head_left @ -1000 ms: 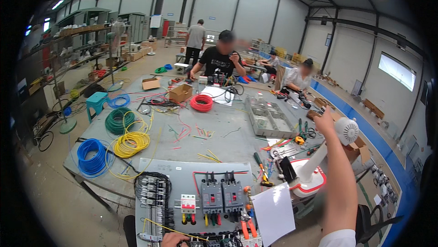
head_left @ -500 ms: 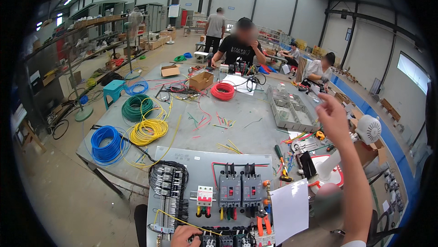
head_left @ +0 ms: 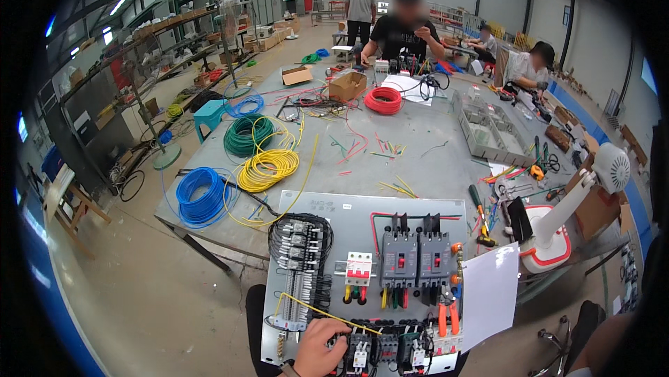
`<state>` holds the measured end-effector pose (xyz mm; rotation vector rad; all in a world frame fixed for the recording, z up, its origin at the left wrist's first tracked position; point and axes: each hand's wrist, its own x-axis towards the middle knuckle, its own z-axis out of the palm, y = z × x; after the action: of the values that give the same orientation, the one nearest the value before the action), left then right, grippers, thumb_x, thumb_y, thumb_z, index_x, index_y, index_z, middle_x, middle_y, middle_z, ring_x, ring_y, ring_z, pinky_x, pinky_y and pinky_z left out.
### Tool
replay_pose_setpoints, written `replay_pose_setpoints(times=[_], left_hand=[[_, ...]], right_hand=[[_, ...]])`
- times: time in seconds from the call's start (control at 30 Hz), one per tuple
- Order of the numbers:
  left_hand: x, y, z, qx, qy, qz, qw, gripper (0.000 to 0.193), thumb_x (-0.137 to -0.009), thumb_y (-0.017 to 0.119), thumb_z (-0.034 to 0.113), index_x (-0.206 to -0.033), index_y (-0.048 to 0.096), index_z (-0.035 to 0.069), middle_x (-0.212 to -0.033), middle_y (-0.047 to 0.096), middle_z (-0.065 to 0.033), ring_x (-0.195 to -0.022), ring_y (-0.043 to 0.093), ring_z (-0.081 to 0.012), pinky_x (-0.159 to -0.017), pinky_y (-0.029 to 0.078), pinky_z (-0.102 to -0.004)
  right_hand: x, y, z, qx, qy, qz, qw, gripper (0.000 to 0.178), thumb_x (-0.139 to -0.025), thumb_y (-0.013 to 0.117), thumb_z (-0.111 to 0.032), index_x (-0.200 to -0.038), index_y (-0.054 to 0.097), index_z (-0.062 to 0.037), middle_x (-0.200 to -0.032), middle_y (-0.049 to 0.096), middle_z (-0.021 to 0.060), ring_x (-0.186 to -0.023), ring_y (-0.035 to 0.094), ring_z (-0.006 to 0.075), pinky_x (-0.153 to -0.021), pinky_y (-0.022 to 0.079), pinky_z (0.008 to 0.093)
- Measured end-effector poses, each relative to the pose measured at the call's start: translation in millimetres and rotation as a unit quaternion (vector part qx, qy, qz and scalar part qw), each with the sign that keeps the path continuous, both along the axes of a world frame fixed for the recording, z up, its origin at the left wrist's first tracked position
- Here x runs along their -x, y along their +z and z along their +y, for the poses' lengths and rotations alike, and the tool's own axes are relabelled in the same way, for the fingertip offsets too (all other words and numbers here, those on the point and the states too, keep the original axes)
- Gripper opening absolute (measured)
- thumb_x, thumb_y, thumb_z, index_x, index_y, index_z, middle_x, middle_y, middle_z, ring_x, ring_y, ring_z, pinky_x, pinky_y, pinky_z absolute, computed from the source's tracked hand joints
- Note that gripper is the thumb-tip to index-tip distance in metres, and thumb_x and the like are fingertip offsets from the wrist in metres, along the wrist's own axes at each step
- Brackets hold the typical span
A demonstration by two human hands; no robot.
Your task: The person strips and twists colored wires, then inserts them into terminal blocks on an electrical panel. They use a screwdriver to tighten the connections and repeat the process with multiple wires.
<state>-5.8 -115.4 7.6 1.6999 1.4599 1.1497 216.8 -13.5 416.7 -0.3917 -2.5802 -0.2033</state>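
Near the bottom middle, my left hand (head_left: 322, 346) rests at the lower part of a grey electrical mounting panel (head_left: 362, 203), fingers bent and slightly apart beside black wiring. Nothing shows in its grasp; its fingertips partly merge with the parts. Just above it a yellow wire (head_left: 327, 311) runs across to small contactors (head_left: 387, 348). Higher on the panel are two dark grey moulded-case breakers (head_left: 399, 260), a white breaker with red levers (head_left: 359, 269) and a terminal strip (head_left: 296, 286). Orange-handled pliers (head_left: 448, 318) lie on the right edge, beside a white sheet (head_left: 490, 297). My right hand is out of view.
Coils of blue (head_left: 202, 196), yellow (head_left: 268, 170), green (head_left: 249, 135) and red wire (head_left: 382, 100) lie on the grey table (head_left: 327, 147). At right stand a white fan (head_left: 557, 227) and a divided grey tray (head_left: 488, 129). Across sits a co-worker (head_left: 401, 35).
My raised right hand has dropped out of view. The whole scene has shifted right and slightly up in the picture. My left hand remains at the panel's lower part and shows more fully.
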Motion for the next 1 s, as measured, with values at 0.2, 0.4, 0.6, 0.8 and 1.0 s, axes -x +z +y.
replay_pose_setpoints(times=[0.2,0.4,0.6,0.8,1.0], left_hand=[[4.7,-1.5,-4.1,-0.002,0.009,0.012,1.0,0.02,-0.089,0.071,0.004,-0.109,0.076,0.003,-0.112,0.074,-0.0111,-0.11,0.066,-0.0317,-0.099,0.049,-0.0426],[-0.4,-1.1,-1.7,-0.006,-0.009,0.001,1.0,0.022,-0.09,0.07,0.006,-0.112,0.075,0.004,-0.116,0.073,-0.0117,-0.111,0.065,-0.0319,-0.102,0.048,-0.0428],[2.3,-0.7,-2.4,0.0,-0.01,0.013,1.0,0.02,-0.091,0.07,0.006,-0.11,0.075,0.004,-0.115,0.073,-0.012,-0.112,0.065,-0.0322,-0.103,0.047,-0.0431],[-5.0,-1.7,-2.3,0.007,-0.005,0.004,1.0,0.02,-0.091,0.07,0.005,-0.11,0.075,0.004,-0.114,0.074,-0.0118,-0.113,0.066,-0.0323,-0.103,0.049,-0.0432],[-2.3,-0.1,0.2,0.001,-0.005,0.021,1.0,0.02,-0.091,0.07,0.004,-0.11,0.075,0.004,-0.114,0.074,-0.0118,-0.113,0.066,-0.0325,-0.104,0.048,-0.0431]], right_hand=[[98.4,-44.6,65.9,0.067,0.001,-0.033,0.997,0.047,-0.107,0.059,-0.038,-0.142,0.06,-0.0058,-0.132,0.064,0.0113,-0.105,0.06,0.0202,-0.097,0.047,0.0365],[138.2,-45.7,90.6,0.085,-0.011,-0.014,0.996,0.045,-0.107,0.059,-0.037,-0.141,0.061,-0.0066,-0.133,0.064,0.011,-0.105,0.06,0.0206,-0.096,0.047,0.0368],[137.5,-58.0,91.1,0.111,-0.004,0.0,0.994,0.044,-0.107,0.06,-0.036,-0.14,0.062,-0.0074,-0.134,0.064,0.0107,-0.105,0.06,0.0209,-0.096,0.047,0.0371],[119.2,-61.1,80.5,0.131,0.017,0.028,0.991,0.042,-0.107,0.061,-0.036,-0.139,0.063,-0.0082,-0.135,0.064,0.0104,-0.105,0.06,0.0213,-0.096,0.047,0.0374],[86.2,-57.1,51.8,0.131,0.041,0.075,0.988,0.04,-0.107,0.061,-0.035,-0.138,0.064,-0.0089,-0.135,0.064,0.0101,-0.105,0.06,0.0216,-0.096,0.046,0.0377]])
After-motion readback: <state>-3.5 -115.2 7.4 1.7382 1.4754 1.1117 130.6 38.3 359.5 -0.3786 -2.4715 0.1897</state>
